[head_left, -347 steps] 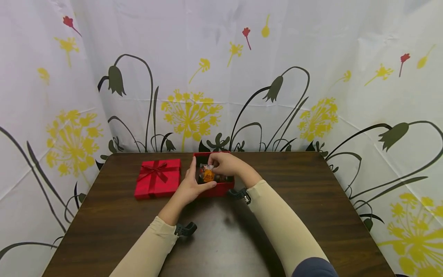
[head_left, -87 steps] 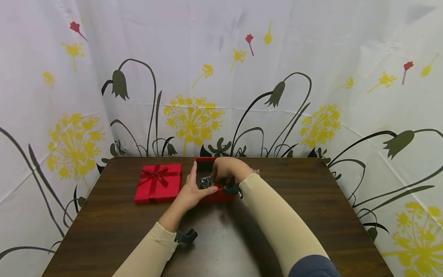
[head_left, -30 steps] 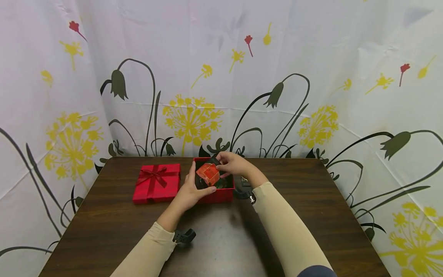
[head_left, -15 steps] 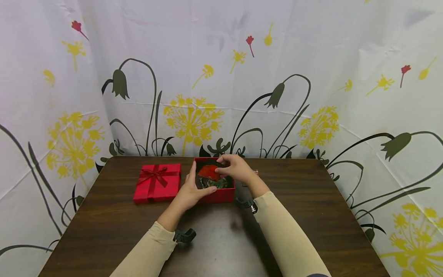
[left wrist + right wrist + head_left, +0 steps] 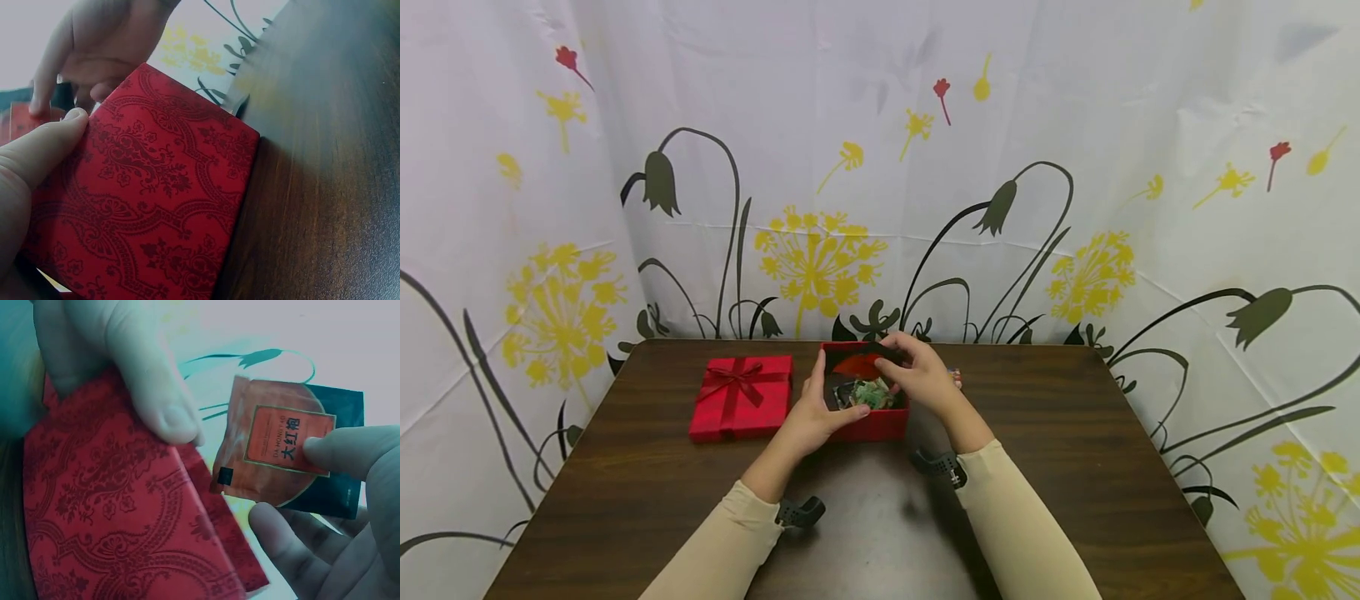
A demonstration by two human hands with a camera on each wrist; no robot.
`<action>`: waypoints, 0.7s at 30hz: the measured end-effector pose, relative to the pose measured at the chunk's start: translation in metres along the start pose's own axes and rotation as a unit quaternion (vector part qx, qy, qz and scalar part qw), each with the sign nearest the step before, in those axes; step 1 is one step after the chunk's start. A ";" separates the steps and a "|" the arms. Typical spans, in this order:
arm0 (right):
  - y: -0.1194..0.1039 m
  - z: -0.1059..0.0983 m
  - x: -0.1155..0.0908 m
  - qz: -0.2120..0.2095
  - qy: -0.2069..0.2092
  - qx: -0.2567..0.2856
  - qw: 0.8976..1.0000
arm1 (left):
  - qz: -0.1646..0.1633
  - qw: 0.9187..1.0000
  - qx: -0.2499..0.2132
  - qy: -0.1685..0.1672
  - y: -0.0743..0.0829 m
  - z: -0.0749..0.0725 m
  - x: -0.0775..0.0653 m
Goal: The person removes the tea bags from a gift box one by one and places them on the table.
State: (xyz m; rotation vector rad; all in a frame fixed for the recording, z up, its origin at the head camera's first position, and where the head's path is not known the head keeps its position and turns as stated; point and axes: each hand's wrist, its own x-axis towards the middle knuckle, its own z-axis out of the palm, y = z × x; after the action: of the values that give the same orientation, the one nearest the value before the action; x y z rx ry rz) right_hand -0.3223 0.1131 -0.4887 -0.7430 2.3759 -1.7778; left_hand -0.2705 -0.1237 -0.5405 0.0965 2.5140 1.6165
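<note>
A red patterned gift box [image 5: 870,428] stands lidless on the table. My left hand [image 5: 812,417] holds its left side, the thumb laid over the front rim; in the left wrist view the thumb [image 5: 53,140] touches the box edge. My right hand [image 5: 925,379] pinches an orange and dark tea sachet [image 5: 284,447] between thumb and fingers. The sachet is above the box opening, tilted, its printed label facing the right wrist camera. Inside the box lies a green, crinkled packet [image 5: 872,394] next to a dark shiny one [image 5: 844,393].
The red lid [image 5: 741,398] with a dark red ribbon bow lies left of the box. Right of the box, a small colourful packet [image 5: 956,377] shows partly behind my right hand. A floral curtain [image 5: 880,167] hangs behind the wooden table [image 5: 1075,433].
My right hand has come up out of the box with the tea sachet and shifted slightly right, tilting it. A colourful packet first seen in the box area now lies right. My left hand stays put.
</note>
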 end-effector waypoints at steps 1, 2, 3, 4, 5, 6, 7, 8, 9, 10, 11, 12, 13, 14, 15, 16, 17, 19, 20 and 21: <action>-0.003 -0.001 -0.003 -0.001 0.006 0.008 1.000 | 0.000 1.000 0.001 0.001 0.000 0.000 0.000; -0.006 -0.002 -0.005 -0.006 0.015 0.009 1.000 | 0.001 1.000 0.000 0.002 0.001 0.000 0.000; -0.008 -0.003 -0.009 -0.013 0.027 0.009 1.000 | 0.001 1.000 0.000 0.002 0.001 0.000 0.000; -0.010 -0.004 -0.012 -0.020 0.039 0.009 0.999 | 0.000 1.000 0.000 0.001 0.001 0.000 0.000; -0.013 -0.004 -0.015 -0.027 0.052 0.007 0.998 | -0.002 1.000 -0.001 -0.001 0.001 0.000 -0.001; -0.014 -0.006 -0.019 -0.035 0.065 -0.001 0.997 | -0.003 1.000 0.000 -0.001 0.001 0.000 -0.001; -0.016 -0.007 -0.022 -0.041 0.076 -0.008 0.996 | -0.004 1.000 -0.002 -0.002 0.001 0.000 -0.001; -0.018 -0.010 -0.025 -0.048 0.084 -0.016 0.995 | -0.004 1.000 -0.003 -0.002 0.000 0.000 -0.001; -0.020 -0.012 -0.029 -0.052 0.090 -0.019 0.994 | -0.005 1.000 -0.003 -0.002 0.000 0.000 -0.001; -0.023 -0.015 -0.032 -0.053 0.094 -0.022 0.994 | -0.005 1.000 -0.002 -0.001 -0.001 0.000 -0.001; -0.026 -0.018 -0.035 -0.054 0.098 -0.030 0.993 | -0.006 1.000 -0.002 0.000 -0.001 0.000 -0.001; -0.028 -0.022 -0.038 -0.055 0.103 -0.037 0.992 | -0.006 1.000 -0.002 0.002 -0.001 0.000 -0.001; -0.029 -0.025 -0.041 -0.054 0.111 -0.043 0.991 | -0.006 1.000 -0.002 0.002 -0.001 0.001 -0.001; -0.030 -0.029 -0.044 -0.053 0.119 -0.048 0.990 | -0.005 1.000 0.000 0.003 -0.001 0.001 -0.001; -0.031 -0.033 -0.047 -0.053 0.127 -0.052 0.989 | -0.004 1.000 0.001 0.003 -0.001 0.001 -0.001; -0.031 -0.037 -0.050 -0.052 0.134 -0.060 0.988 | -0.003 1.000 0.003 0.002 -0.001 0.001 -0.001; -0.031 -0.041 -0.054 -0.053 0.138 -0.066 0.987 | -0.003 1.000 0.003 0.001 -0.001 0.001 -0.001; -0.029 -0.048 -0.061 -0.055 0.143 -0.076 0.985 | -0.004 1.000 0.006 0.001 -0.001 0.001 -0.001; -0.028 -0.051 -0.064 -0.057 0.143 -0.079 0.985 | -0.004 1.000 0.007 0.002 -0.001 0.001 -0.001; -0.027 -0.055 -0.066 -0.060 0.142 -0.084 0.984 | -0.006 1.000 0.007 0.003 0.000 0.000 0.000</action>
State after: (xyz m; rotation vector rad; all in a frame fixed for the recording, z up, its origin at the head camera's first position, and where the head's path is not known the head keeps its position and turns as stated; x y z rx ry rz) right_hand -0.2742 0.1838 -0.4608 -0.7043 2.7495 -1.8579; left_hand -0.2700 -0.1236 -0.5410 0.0792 2.5253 1.5979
